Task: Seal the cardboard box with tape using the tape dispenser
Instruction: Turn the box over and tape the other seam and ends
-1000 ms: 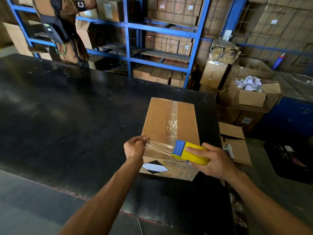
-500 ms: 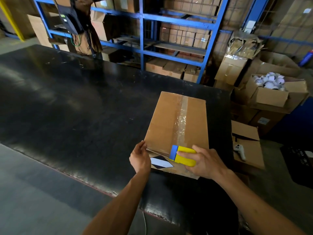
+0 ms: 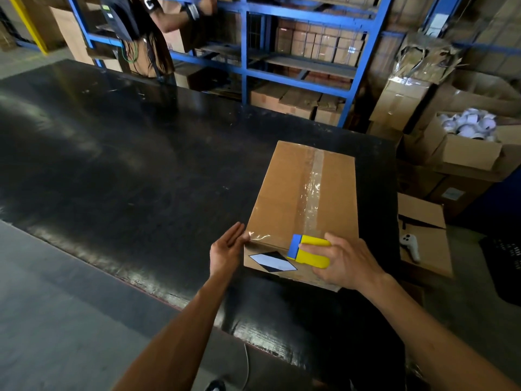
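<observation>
A brown cardboard box (image 3: 282, 190) lies on the black table (image 3: 127, 170), its top seam covered lengthwise by clear tape (image 3: 313, 190). My right hand (image 3: 346, 263) grips the yellow and blue tape dispenser (image 3: 308, 252) against the box's near top edge. A short strip of clear tape (image 3: 258, 237) runs from the dispenser leftward along that edge to the box's near left corner. My left hand (image 3: 227, 252) is flat with fingers straight, pressing against that corner. A black and white diamond label (image 3: 272, 261) marks the near face.
Blue shelving (image 3: 245, 52) with cartons stands behind the table, where another person (image 3: 141, 26) reaches in. Right of the table are open cartons (image 3: 465, 153), one with white rolls (image 3: 468, 125), and a white controller (image 3: 410, 245) on a flat box.
The strip of tape, earlier held stretched in the air by my pinching left hand, now lies along the box's near edge. My left hand has opened flat. The dispenser came down to the edge.
</observation>
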{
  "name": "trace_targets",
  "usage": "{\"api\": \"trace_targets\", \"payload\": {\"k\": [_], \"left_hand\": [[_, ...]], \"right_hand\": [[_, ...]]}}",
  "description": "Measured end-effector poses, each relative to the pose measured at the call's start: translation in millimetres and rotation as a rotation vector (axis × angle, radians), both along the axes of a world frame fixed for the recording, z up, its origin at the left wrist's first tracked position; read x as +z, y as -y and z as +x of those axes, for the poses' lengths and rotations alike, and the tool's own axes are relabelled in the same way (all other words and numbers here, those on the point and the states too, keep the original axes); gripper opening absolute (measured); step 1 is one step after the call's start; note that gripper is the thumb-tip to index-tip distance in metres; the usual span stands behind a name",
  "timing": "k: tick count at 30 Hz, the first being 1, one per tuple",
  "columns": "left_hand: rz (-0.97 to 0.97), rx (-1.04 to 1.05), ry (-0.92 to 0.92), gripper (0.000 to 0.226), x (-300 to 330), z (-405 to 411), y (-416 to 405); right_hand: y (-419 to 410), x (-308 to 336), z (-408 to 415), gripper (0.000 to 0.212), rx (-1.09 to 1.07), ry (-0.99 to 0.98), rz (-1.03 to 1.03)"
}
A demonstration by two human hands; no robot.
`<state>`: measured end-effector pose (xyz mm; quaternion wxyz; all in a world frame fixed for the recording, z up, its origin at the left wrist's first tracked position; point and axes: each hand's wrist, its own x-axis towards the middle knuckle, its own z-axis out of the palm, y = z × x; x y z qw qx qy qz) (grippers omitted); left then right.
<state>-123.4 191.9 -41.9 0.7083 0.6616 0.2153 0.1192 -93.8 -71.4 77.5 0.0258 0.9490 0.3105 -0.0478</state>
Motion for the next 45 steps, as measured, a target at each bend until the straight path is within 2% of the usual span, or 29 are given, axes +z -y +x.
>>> {"api": "trace_targets", "payload": {"k": [2,3,5,7,8,9,11,13,19,24,27,32,38,41,45], "left_hand": [[0.103,-0.132,0.043,0.051,3,2,-15],[0.236,-0.184,0.074,0.053,4,3,-21],[0.697,-0.315,0.213,0.059,4,8,-29],[1.195,-0.476,0.452,0.061,6,21,-28],[1.382,-0.552,0.557,0.058,6,30,-26],[1.518,-0.63,0.629,0.056,4,39,-23],[1.665,-0.76,0.691,0.056,-3,54,-21],[1.678,-0.812,0.692,0.054,-13,63,-25],[1.626,-0.795,0.727,0.058,-25,65,-26],[1.616,-0.834,0.658,0.058,-27,69,-28],[1.619,-0.854,0.61,0.06,-25,69,-30],[1.657,-0.883,0.567,0.061,-24,70,-31],[1.782,-0.898,0.575,0.064,-15,65,-27],[1.82,-0.886,0.621,0.067,-4,64,1],[1.777,-0.973,0.741,0.067,7,81,78]], "right_hand": [[1,0,2,0.055,-0.009,0.008,0.0],[1,0,2,0.055,-0.015,0.003,0.004],[0,-1,2,0.055,-0.016,0.003,0.005],[0,-2,2,0.055,-0.014,0.008,-0.013],[0,-3,3,0.054,-0.014,0.009,-0.019],[1,-3,3,0.053,-0.016,0.009,-0.013],[0,-2,2,0.052,-0.017,0.011,-0.008],[0,-2,1,0.052,-0.018,0.011,-0.036],[0,-6,5,0.053,0.025,0.027,-0.051],[5,-5,7,0.052,0.108,0.081,-0.075],[33,1,9,0.052,0.111,0.081,-0.095],[113,1,3,0.057,0.049,0.04,-0.013],[122,-6,3,0.061,0.049,0.088,0.017],[124,-9,2,0.063,0.037,0.113,0.052],[122,-10,0,0.062,0.058,0.124,0.099]]}}
